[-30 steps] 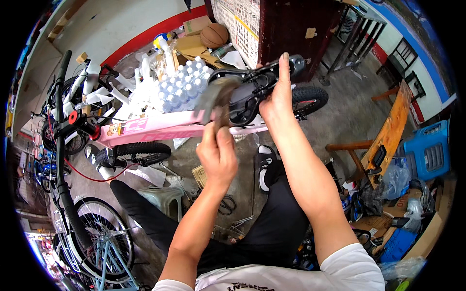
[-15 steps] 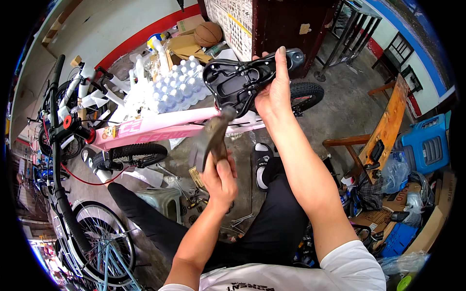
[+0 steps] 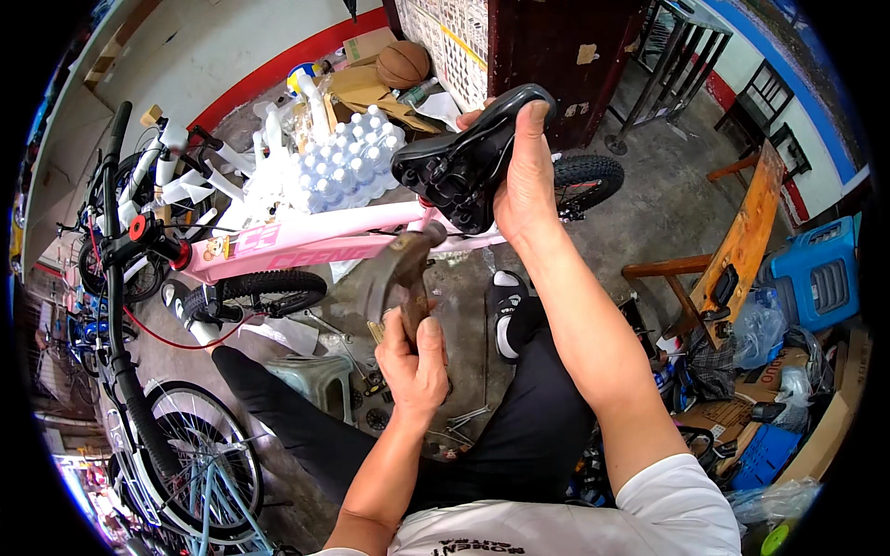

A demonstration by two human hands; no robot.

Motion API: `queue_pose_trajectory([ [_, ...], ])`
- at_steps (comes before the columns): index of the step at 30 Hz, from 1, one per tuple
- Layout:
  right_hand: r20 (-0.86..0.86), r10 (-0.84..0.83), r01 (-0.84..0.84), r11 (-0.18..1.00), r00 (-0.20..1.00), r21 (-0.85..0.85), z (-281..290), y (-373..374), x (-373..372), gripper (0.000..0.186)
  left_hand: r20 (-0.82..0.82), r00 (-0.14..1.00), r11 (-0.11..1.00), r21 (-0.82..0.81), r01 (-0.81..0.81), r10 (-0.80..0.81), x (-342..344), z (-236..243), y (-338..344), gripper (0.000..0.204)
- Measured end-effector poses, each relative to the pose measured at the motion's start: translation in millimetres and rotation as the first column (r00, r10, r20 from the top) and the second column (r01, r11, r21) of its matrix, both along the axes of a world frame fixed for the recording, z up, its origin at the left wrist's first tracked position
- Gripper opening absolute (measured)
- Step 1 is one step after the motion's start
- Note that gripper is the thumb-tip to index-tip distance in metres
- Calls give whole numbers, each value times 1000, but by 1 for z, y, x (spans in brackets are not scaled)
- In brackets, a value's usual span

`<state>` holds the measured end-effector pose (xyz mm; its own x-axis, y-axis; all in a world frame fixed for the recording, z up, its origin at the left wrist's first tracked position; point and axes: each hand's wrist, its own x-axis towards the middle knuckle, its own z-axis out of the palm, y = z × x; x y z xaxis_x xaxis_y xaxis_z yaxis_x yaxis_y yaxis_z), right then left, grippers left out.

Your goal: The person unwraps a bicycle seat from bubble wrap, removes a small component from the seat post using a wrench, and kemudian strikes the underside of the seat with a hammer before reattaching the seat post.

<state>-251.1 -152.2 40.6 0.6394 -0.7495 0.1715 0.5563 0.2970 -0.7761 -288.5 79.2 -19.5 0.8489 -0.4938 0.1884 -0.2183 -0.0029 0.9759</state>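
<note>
My right hand (image 3: 527,181) grips a black bicycle saddle (image 3: 445,159) by its right side, with the thumb along the edge. The saddle is tilted, so its dark underside with the rails shows in part. In my left hand (image 3: 414,366) is a hammer (image 3: 399,269), fingers wrapped round its brown handle. The hammer's metal head is just below and left of the saddle, apart from it as far as I can see. Behind both lies the pink bicycle frame (image 3: 306,236), running from the handlebar (image 3: 111,241) on the left toward a rear tyre (image 3: 589,181).
Shrink-wrapped bottles (image 3: 348,162) and a basketball (image 3: 402,65) are beyond the frame. At right stand a wooden bench (image 3: 742,236) and a blue plastic stool (image 3: 816,273). A grey stool (image 3: 311,380) and loose tools lie near my legs; another bicycle wheel (image 3: 199,454) is at lower left.
The saddle has turned in my right hand, from its underside facing me to a more edge-on tilt. The hammer has shifted slightly down, and its head is now apart from the saddle.
</note>
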Motion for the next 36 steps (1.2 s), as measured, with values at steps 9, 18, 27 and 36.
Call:
queue_pose_trajectory([
  [9, -61, -18, 7, 985, 998, -170, 7, 5, -1, 92, 138, 984, 993, 20, 113, -114, 30, 39, 6, 42],
  [18, -66, 43, -53, 985, 997, -164, 14, 14, -9, 73, 144, 984, 992, 77, 95, -106, 33, 38, 3, 41],
  [27, -255, -197, 5, 800, 947, -600, 16, 9, -17, 68, 167, 973, 952, 287, 110, -162, 42, 56, 13, 41],
  [36, -281, -277, 6, 722, 919, -692, 6, 4, -11, 83, 305, 950, 997, 56, 46, -61, 43, 92, 19, 43],
])
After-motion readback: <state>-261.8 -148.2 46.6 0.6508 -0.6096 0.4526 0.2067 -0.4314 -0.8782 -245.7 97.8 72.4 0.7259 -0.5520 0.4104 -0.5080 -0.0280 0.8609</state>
